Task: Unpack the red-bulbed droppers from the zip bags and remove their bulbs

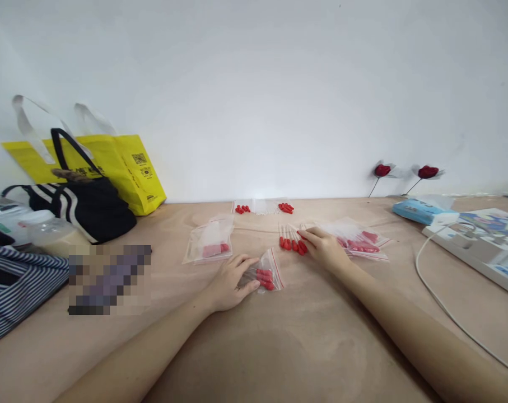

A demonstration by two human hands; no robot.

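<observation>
My left hand [231,281] rests on the table with its fingers closed around a small clear zip bag [267,272] that holds several red-tipped sticks. My right hand [324,247] reaches forward, its fingertips pinched at a row of loose red-tipped sticks [290,239] lying on the table. Just right of that hand lies a pile of filled clear bags [363,239]. Another filled bag [211,242] lies to the left. More red-tipped sticks [262,208] lie in a row near the wall.
A black striped handbag [85,204] and a yellow tote [123,162] stand at the back left. Striped cloth [14,285] lies at the left edge. A white cable [438,296], a blue pack [419,211] and printed boxes [489,238] occupy the right. Two red flowers [405,172] lean on the wall.
</observation>
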